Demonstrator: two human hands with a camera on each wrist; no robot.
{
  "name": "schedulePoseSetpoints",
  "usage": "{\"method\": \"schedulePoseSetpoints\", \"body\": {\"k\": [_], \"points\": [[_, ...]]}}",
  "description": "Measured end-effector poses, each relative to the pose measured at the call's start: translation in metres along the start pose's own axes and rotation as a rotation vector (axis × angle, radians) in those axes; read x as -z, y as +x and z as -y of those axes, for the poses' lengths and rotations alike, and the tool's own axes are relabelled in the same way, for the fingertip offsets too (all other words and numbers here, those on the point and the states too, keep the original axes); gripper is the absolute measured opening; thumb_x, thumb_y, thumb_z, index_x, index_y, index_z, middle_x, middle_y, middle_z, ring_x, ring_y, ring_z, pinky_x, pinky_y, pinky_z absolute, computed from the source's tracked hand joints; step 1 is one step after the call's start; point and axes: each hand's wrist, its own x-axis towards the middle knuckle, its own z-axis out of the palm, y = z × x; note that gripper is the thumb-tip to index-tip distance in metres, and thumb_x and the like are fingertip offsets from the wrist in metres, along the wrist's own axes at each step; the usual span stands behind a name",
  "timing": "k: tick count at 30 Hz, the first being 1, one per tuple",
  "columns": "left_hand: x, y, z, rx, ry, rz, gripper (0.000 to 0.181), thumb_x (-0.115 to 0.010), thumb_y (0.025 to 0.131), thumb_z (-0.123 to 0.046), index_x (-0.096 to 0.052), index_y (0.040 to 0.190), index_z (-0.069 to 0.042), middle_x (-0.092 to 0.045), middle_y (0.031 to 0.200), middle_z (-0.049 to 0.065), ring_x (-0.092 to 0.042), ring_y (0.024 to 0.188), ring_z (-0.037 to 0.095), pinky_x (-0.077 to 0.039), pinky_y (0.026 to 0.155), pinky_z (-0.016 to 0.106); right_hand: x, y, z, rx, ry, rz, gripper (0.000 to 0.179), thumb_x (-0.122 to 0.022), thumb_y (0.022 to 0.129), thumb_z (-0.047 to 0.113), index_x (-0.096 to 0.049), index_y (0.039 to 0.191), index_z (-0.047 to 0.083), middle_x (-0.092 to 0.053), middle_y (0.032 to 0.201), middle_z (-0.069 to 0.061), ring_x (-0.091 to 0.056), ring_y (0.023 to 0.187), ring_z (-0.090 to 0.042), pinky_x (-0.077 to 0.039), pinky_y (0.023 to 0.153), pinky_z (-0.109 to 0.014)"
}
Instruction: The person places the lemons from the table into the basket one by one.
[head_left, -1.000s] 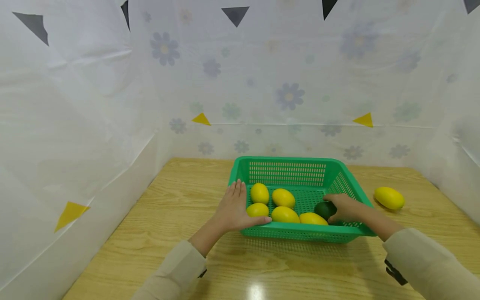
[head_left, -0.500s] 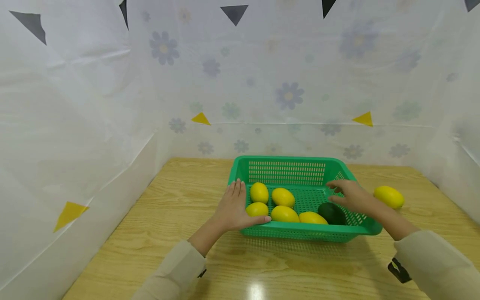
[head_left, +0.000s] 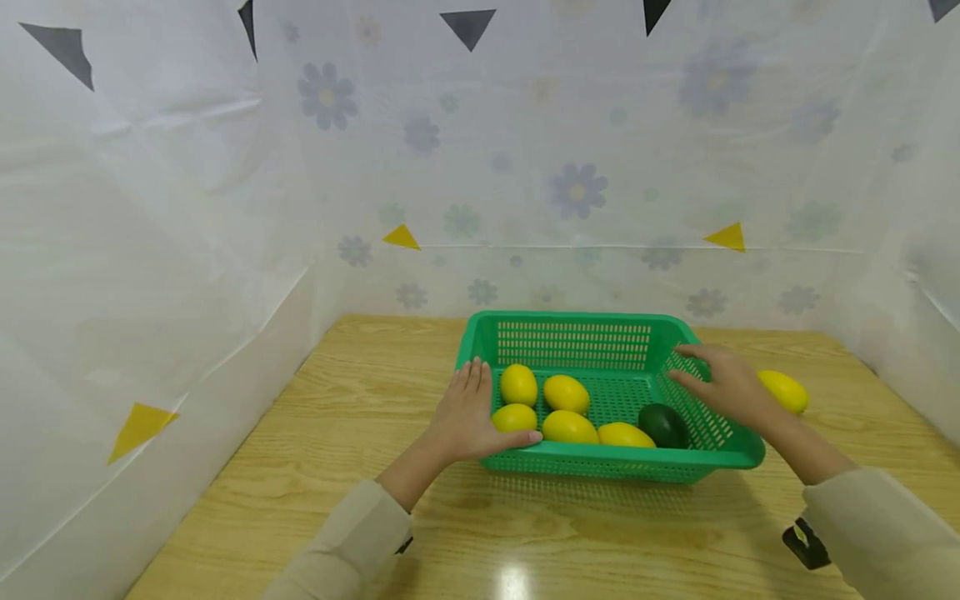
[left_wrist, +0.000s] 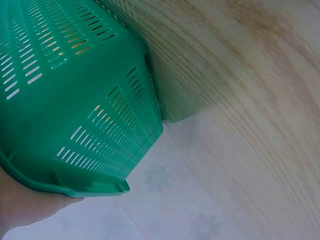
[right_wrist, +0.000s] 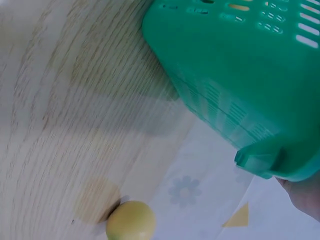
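In the head view a green plastic basket (head_left: pixel 577 462) holds several lemons (head_left: pixel 570 427) and one dark green avocado (head_left: pixel 663 426). My left hand (head_left: pixel 468 421) rests on the basket's front left corner, its fingers straight and the thumb lying along the front rim. Over the right side wall hovers my right hand (head_left: pixel 723 387), fingers loosely bent around nothing, apart from the avocado below it. The left wrist view shows the basket's outer wall (left_wrist: pixel 75 95) with part of the left hand (left_wrist: pixel 25 205) at its rim. Only an edge of the right hand (right_wrist: pixel 305 195) appears in the right wrist view.
Outside the basket, one more lemon (head_left: pixel 783 392) lies on the wooden table (head_left: pixel 360 375) to the right, partly behind the right hand. White flowered sheeting (head_left: pixel 525 150) encloses the table at the back and sides.
My right hand has let go of the avocado and moved up and to the right. The avocado stays in the basket's front right area. My left hand has not moved.
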Motion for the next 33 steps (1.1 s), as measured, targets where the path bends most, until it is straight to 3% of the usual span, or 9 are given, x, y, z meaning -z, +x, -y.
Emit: {"method": "schedulePoseSetpoints", "body": {"k": [16,23,33], "points": [[0.000,0.000,0.001,0.004,-0.004,-0.007,0.111,-0.050,0.077,-0.072,-0.009,0.147,0.004,-0.004,0.155,0.020,-0.004,0.144,0.032,-0.009,0.118,0.045,0.004,-0.012,-0.025,-0.157,0.094,-0.104,0.053,-0.046,0.098,0.025,-0.038,0.133,-0.014,-0.043,0.126,-0.041,-0.043,0.108,-0.056,-0.040,0.080,-0.066],[0.001,0.001,0.001,0.000,-0.003,0.001,0.111,-0.049,0.078,-0.073,-0.009,0.147,0.004,-0.004,0.155,0.020,-0.004,0.145,0.031,-0.008,0.118,0.045,0.004,-0.017,-0.035,-0.208,0.104,-0.234,0.051,-0.044,0.098,0.024,-0.041,0.130,-0.015,-0.042,0.123,-0.044,-0.042,0.105,-0.060,-0.041,0.074,-0.066],[0.000,0.000,0.001,-0.004,-0.003,0.000,0.111,-0.049,0.077,-0.073,-0.009,0.147,0.004,-0.004,0.155,0.020,-0.005,0.144,0.033,-0.009,0.118,0.046,0.000,-0.024,-0.048,-0.230,0.092,-0.298,0.048,-0.045,0.098,0.021,-0.043,0.127,-0.017,-0.043,0.122,-0.045,-0.041,0.106,-0.058,-0.036,0.079,-0.068]]}}
